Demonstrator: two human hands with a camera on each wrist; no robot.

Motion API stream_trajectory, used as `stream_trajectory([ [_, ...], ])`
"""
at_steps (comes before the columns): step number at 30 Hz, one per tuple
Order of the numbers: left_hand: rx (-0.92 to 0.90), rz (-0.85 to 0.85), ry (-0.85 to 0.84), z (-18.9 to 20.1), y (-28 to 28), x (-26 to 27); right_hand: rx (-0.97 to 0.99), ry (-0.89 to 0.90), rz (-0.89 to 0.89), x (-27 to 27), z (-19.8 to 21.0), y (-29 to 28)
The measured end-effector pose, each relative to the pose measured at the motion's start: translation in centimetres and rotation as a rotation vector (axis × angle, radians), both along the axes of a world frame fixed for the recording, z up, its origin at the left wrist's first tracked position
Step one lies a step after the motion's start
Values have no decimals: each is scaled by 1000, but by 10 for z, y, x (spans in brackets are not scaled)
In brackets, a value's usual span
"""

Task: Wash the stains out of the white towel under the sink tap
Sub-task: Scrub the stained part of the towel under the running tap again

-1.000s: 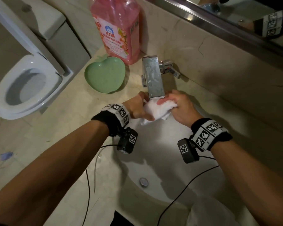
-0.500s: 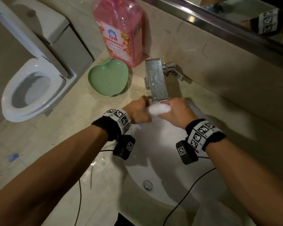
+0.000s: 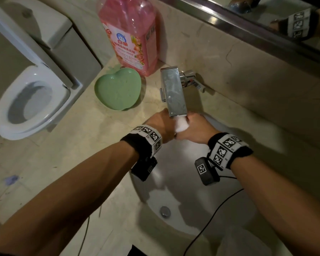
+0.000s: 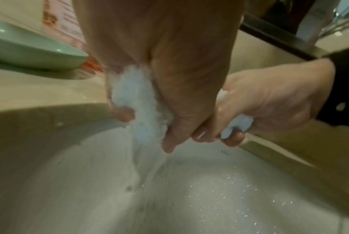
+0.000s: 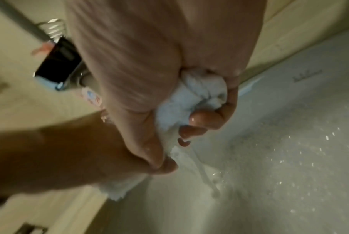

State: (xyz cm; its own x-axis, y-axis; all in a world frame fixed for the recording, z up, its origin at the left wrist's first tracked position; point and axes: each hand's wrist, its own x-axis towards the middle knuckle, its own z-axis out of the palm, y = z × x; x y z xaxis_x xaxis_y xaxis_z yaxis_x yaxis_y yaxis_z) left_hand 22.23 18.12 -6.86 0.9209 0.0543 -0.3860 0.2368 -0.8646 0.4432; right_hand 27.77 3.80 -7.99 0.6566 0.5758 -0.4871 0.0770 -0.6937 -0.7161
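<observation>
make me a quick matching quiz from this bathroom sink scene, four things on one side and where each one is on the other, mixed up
Things:
1. towel
2. green dish
3. pink bottle
4. drain plug

Places:
A. against the wall, behind the dish
B. at the bottom of the basin
C. bunched in both hands under the tap
D. on the counter, left of the tap

Pairs: 1-C, 2-D, 3-A, 4-B

Fluffy cloth towel (image 4: 141,101), shiny metal tap (image 3: 175,93), glossy basin (image 3: 183,182).

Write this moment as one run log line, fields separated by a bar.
step: rinsing | left hand: grips white towel | right hand: grips towel | place: under tap, over sink | water: running off towel
</observation>
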Motion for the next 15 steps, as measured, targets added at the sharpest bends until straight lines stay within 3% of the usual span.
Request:
stream_trajectory([
  [2, 13, 44, 42, -5, -3, 2, -97, -134, 92, 1, 1, 3],
  [7, 210, -160, 153, -21, -8, 1, -272, -448, 258, -1, -7, 6],
  [10, 177, -192, 5, -15, -19, 4, -345, -585, 389, -5, -13, 3],
  [13, 135, -168, -132, -11, -21, 6, -365, -595, 367, -9, -16, 0],
  [15, 93, -105, -62, -16, -21, 4, -357, -530, 314, -9, -17, 0],
])
